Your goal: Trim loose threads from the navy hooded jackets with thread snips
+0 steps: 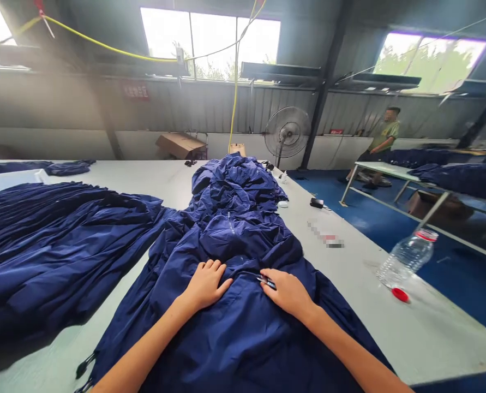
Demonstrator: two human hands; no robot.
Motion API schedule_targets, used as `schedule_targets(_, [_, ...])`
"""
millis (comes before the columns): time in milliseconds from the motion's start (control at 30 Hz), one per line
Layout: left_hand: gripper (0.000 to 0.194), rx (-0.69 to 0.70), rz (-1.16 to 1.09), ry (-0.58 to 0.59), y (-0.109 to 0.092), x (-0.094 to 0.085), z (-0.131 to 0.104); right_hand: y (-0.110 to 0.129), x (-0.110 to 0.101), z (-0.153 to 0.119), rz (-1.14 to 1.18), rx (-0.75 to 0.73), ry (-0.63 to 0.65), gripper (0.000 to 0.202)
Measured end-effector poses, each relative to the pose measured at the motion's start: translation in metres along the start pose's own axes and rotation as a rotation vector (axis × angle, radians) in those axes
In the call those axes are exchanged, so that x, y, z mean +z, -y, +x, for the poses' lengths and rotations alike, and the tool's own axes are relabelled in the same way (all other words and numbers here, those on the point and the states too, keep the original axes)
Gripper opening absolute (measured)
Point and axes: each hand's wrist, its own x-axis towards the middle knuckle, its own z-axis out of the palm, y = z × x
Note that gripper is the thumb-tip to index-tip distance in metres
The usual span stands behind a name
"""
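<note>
A dark blue jacket (243,327) lies spread in front of me, its fabric wrinkled, with a short zipper (230,224) showing farther up. My left hand (208,285) rests palm down on it, thumb apart from the fingers, holding nothing. My right hand (288,289) lies on the same fabric to the right, closed around a small slim pointed tool (268,282), dark with a silvery part. Most of that tool is hidden by the fingers, so its exact kind is unclear. Beyond both hands the blue cloth bunches into a heap (237,174).
Stacked blue garments (63,245) cover the table's left side. To the right on the white table (349,289) stand a clear plastic bottle (408,256), a red cap (400,295) and a small black box (317,202). A fan (287,132) and a person (385,134) are farther back.
</note>
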Motion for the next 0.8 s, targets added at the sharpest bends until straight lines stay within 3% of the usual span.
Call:
schedule_targets(100, [0.048, 0.046, 0.031, 0.032, -0.006, -0.013, -0.008, 0.007, -0.011, 0.023, 0.080, -0.026, -0.076, 0.038])
schedule_targets(200, [0.050, 0.046, -0.097, 0.064, 0.001, -0.032, 0.006, 0.009, -0.021, 0.070, 0.132, -0.024, -0.156, 0.038])
schedule_targets(267, [0.050, -0.016, -0.233, 0.021, 0.014, -0.044, 0.029, 0.006, -0.024, 0.110, 0.143, 0.000, -0.172, 0.036])
schedule_targets(400, [0.033, -0.170, -0.312, -0.173, 0.055, -0.056, 0.090, -0.008, -0.017, 0.186, 0.143, 0.070, -0.110, 0.035])
schedule_targets(500, [0.037, -0.303, -0.389, -0.285, 0.086, -0.048, 0.126, -0.022, -0.006, 0.222, 0.153, 0.106, -0.018, 0.035])
schedule_targets(567, [0.041, -0.361, -0.469, -0.297, 0.102, -0.035, 0.141, -0.032, 0.001, 0.234, 0.178, 0.118, 0.054, 0.034])
schedule_targets(700, [0.037, -0.365, -0.672, -0.262, 0.118, -0.011, 0.153, -0.053, 0.006, 0.239, 0.292, 0.128, 0.142, 0.029])
schedule_targets(800, [0.040, -0.355, -0.838, -0.262, 0.120, -0.005, 0.151, -0.066, 0.002, 0.234, 0.459, 0.135, 0.160, 0.033])
